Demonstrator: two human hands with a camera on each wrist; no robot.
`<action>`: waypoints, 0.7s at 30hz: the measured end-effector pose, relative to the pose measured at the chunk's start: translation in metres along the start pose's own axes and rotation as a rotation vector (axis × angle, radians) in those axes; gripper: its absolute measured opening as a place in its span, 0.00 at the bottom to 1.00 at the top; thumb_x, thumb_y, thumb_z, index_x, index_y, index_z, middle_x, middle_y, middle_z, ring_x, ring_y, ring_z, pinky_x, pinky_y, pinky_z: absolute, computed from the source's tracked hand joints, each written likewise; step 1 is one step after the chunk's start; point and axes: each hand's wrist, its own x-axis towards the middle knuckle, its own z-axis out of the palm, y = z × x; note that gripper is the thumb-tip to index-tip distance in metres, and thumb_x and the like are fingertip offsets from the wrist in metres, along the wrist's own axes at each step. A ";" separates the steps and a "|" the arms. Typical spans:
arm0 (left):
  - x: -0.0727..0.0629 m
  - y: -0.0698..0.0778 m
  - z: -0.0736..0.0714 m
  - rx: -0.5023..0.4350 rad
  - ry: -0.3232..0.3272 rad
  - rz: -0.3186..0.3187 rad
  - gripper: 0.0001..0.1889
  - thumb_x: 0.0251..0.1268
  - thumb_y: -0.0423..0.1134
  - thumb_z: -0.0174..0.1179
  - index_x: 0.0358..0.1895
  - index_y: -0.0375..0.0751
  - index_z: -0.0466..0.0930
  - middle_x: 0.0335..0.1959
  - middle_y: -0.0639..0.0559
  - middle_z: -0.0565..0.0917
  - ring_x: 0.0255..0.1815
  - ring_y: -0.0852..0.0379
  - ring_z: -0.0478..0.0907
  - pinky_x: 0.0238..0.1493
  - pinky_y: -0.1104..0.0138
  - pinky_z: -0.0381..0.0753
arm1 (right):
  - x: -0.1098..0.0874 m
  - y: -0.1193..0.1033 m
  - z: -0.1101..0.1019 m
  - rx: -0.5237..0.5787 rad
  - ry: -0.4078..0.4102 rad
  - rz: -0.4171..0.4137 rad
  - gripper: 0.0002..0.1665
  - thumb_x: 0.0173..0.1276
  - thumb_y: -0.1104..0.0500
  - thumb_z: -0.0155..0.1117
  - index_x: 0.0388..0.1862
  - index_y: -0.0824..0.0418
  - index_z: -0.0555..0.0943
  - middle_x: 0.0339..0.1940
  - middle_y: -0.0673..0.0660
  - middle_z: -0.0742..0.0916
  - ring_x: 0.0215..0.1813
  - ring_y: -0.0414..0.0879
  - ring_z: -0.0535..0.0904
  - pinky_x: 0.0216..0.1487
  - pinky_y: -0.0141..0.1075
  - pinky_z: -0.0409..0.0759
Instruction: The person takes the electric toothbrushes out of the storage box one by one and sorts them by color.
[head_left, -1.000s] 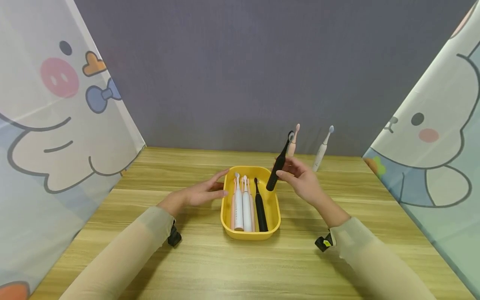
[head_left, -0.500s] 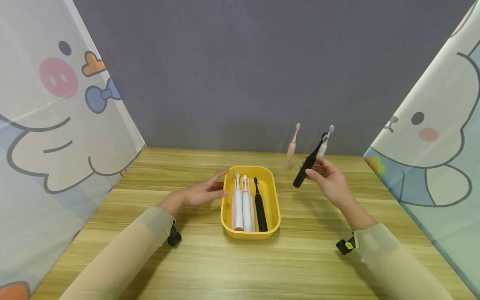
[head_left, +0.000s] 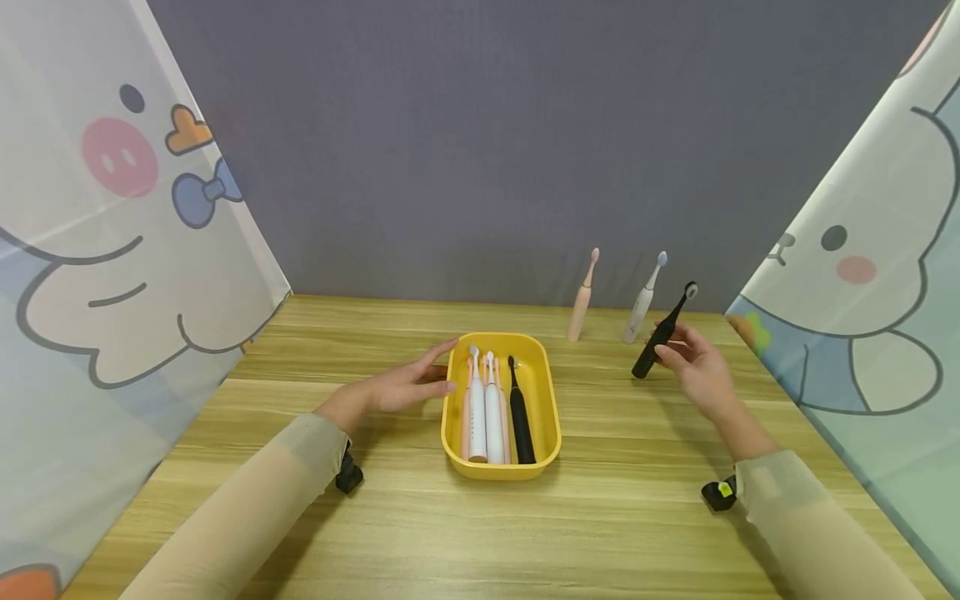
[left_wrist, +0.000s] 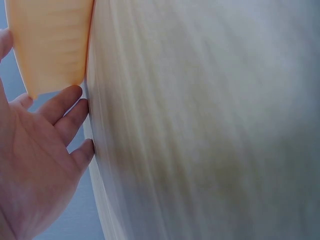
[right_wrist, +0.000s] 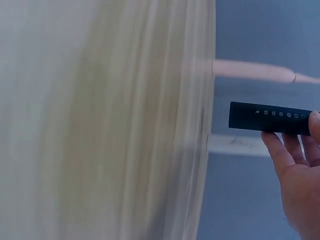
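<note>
From a distance, I judge placing to be the step in hand, the next move calling for straightening: my right grip (head_left: 701, 371) pinches a black electric toothbrush (head_left: 657, 343), tilted above the desk (head_left: 420, 542) near a standing white toothbrush (head_left: 639, 313); my left grip (head_left: 393, 388), fingers extended, touches the yellow bin (head_left: 501, 472)

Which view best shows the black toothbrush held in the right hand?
The head view: the black toothbrush appears there from bristles to base. The right wrist view catches only its lower handle and icons; the left wrist view shows none of it.
</note>
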 end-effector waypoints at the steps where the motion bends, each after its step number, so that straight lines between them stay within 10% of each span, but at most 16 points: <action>1: 0.000 0.000 0.000 -0.002 0.000 -0.001 0.47 0.83 0.67 0.56 0.91 0.76 0.34 0.87 0.39 0.65 0.88 0.37 0.62 0.87 0.34 0.57 | 0.001 0.001 -0.004 -0.014 0.007 0.010 0.21 0.82 0.71 0.63 0.68 0.55 0.81 0.56 0.39 0.87 0.56 0.28 0.87 0.55 0.23 0.88; 21: 0.002 -0.002 0.001 -0.001 0.006 -0.003 0.46 0.82 0.68 0.56 0.90 0.78 0.35 0.87 0.38 0.66 0.88 0.37 0.63 0.87 0.33 0.57 | 0.012 0.030 -0.067 -0.338 0.169 0.133 0.19 0.86 0.65 0.59 0.71 0.58 0.78 0.53 0.34 0.78 0.51 0.22 0.81 0.50 0.20 0.87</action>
